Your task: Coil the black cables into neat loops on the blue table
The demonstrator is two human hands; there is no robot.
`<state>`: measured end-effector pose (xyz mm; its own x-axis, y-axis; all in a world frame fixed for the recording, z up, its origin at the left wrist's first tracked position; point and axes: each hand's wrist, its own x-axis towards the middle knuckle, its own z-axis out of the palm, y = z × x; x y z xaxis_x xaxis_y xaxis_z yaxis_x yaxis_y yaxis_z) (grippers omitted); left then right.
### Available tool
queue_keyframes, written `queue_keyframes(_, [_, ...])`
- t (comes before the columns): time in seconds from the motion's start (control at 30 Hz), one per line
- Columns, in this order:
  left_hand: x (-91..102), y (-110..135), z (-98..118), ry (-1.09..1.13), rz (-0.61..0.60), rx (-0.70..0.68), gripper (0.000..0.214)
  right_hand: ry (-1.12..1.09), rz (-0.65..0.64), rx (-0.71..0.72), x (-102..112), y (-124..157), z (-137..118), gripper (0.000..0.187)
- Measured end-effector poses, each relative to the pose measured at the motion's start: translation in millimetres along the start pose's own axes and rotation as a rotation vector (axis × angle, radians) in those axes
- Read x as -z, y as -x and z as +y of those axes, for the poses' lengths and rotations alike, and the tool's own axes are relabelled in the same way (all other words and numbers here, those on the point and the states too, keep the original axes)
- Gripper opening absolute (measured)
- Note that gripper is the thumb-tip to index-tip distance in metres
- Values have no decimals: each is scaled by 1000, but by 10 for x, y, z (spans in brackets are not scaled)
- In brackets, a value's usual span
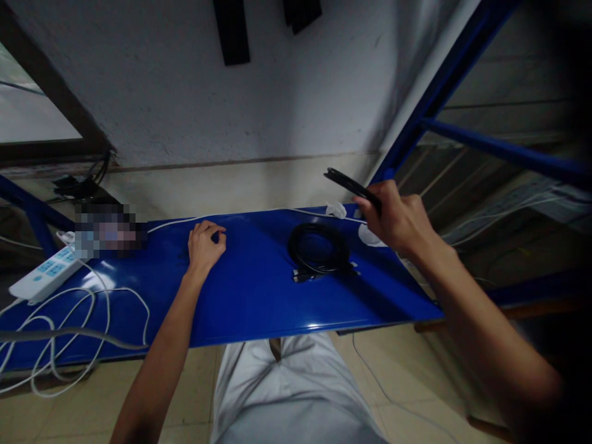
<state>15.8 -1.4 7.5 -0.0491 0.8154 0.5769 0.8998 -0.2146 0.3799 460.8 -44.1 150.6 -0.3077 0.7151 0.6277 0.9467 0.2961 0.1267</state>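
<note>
A coil of black cable [348,182], seen nearly edge-on, is gripped by my right hand [393,216], raised above the right end of the blue table [250,302]. Below and to the left of that hand, a second coiled black cable [319,246] lies flat, with its metal-tipped connectors toward me. My left hand [206,243] rests at the table's left-middle, fingers loosely curled. A gap shows between its thumb and forefinger, and I see nothing held there.
A white power strip [49,271] with loops of white cord [108,308] takes up the left end. Beside it is a blurred-out patch [111,231]. Crumpled white scraps [335,210] lie at the back right. A blue metal frame [444,86] rises on the right, near my right arm.
</note>
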Motion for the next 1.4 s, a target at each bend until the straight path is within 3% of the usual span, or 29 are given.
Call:
queue_keyframes(0.13, [-6, -9, 49, 123, 58, -28, 22, 17, 120, 43, 300, -225, -76, 77])
queue_keyframes(0.23, [-12, -11, 117, 269, 88, -32, 23, -44, 205, 164, 294, -330, -370, 73])
queue_keyframes(0.33, [-22, -1, 190, 481, 71, 4, 27, -145, 163, 328, 4, -318, -873, 71])
queue_keyframes(0.5, [-85, 11, 219, 861, -7, 159, 41, -355, -168, 502, -736, -132, -1716, 52])
queue_keyframes(0.6, [-100, 0, 181, 880, 74, 261, 40, -372, -309, 504, -1029, -55, -1971, 49])
queue_keyframes(0.73, [-4, 2, 221, 677, 180, 114, 30, -385, -406, 491, -1173, -40, -2002, 50])
queue_keyframes(0.87, [112, 49, 392, 569, -13, -191, 24, -468, -427, 467, -1220, -14, -1888, 45])
queue_keyframes(0.97, [126, 82, 483, 550, -176, -337, 26, -581, -423, 391, -1242, 38, -1804, 47])
queue_keyframes(1.1, [90, 93, 479, 526, -301, -407, 33, -804, -424, 367, -1269, 91, -1725, 54])
queue_keyframes(1.17, [72, 90, 457, 494, -344, -429, 35, -880, -423, 363, -1298, 106, -1706, 48])
queue_keyframes(1.27, [50, 93, 439, 475, -396, -417, 36, -908, -429, 371, -1353, 125, -1705, 34])
queue_keyframes(1.4, [33, 108, 449, 526, -460, -367, 30, -865, -436, 391, -1395, 137, -1710, 33])
